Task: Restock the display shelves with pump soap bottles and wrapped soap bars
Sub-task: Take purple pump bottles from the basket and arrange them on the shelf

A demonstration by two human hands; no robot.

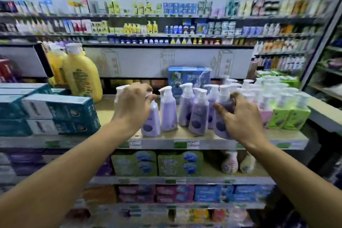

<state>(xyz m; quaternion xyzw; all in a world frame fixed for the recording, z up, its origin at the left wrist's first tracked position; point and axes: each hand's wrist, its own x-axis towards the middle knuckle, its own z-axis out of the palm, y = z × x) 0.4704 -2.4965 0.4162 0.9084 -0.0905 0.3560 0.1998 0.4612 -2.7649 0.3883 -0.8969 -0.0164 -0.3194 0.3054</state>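
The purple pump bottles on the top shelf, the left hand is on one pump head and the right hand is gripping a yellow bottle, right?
Not quite. In the head view the right hand grips a purple pump bottle, not a yellow one. The left hand is on a pump head.

You stand in a shop's toiletries aisle. Price tags point(187, 143) line the edge of the display shelf point(218, 136) before you, boxed goods point(61, 113) are stacked in rows, and the wall shelves point(166, 35) behind are packed with bottles and cartons.

Bare forearms, no sleeves, unadorned hands
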